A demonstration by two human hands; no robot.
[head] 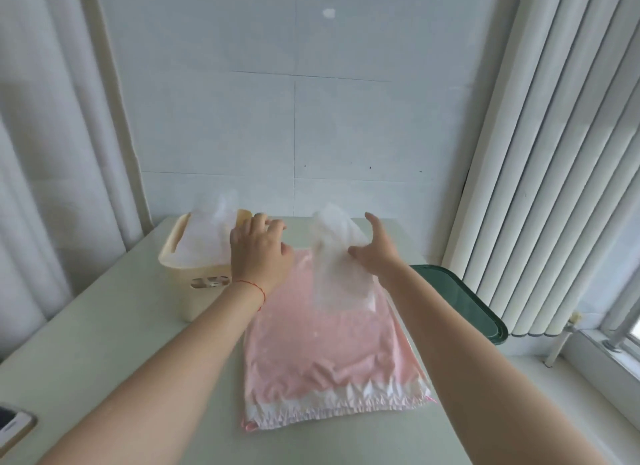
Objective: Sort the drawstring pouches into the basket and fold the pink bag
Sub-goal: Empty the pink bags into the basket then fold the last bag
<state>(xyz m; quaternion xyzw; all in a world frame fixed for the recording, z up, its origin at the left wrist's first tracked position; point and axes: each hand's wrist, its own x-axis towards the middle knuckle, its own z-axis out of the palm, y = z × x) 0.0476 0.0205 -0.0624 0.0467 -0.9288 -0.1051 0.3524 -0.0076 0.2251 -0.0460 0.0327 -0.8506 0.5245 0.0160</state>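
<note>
A pink bag (325, 353) with a shiny white hem lies flat on the pale table in front of me. A sheer white drawstring pouch (337, 256) lies over the bag's far end, and my right hand (374, 253) pinches its right edge with the index finger raised. My left hand (259, 249) hovers palm down by the bag's far left corner, next to the cream basket (180, 267). Another sheer white pouch (207, 236) sits in the basket, sticking up above its rim.
A dark green tray (464, 298) lies at the table's right edge below the vertical blinds. A phone (14, 426) rests at the near left corner. White curtains hang on the left, and a tiled wall stands behind the table.
</note>
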